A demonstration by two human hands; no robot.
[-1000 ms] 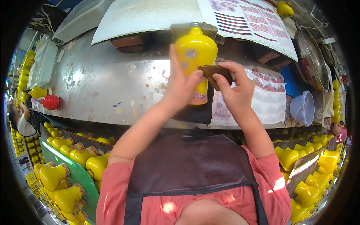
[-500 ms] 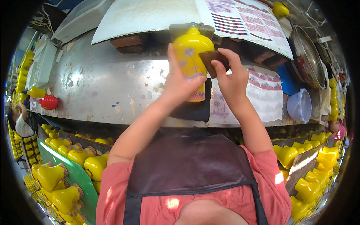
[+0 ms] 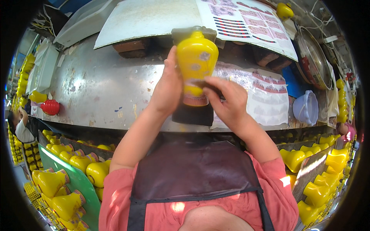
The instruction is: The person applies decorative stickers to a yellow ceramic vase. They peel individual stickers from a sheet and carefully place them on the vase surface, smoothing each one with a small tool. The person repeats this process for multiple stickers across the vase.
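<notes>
A glossy yellow vase (image 3: 194, 57) lies with its narrow neck pointing away from me and its patterned pinkish band towards me. Greyish flower prints show on its side. My left hand (image 3: 169, 82) grips the vase along its left side, the thumb side hidden behind it. In my right hand (image 3: 229, 98) is a thin dark brown flat piece (image 3: 200, 83), like a scraper, pressed against the vase's lower part; my fingers cover most of it. A black cloth (image 3: 192, 115) lies under the vase's near end, and a dark support (image 3: 176, 35) sits behind its neck.
Printed decal sheets (image 3: 266, 94) lie on the metal table (image 3: 104, 84) at right, with more on a raised white board (image 3: 154, 19). A lilac bucket (image 3: 306, 107) and a red ribbed object (image 3: 50, 107) stand at the sides. Yellow vases (image 3: 98, 171) fill racks both sides.
My right hand has moved down and left, bringing the brown piece onto the vase's lower front. The vase has turned, and my left hand has shifted to its left side.
</notes>
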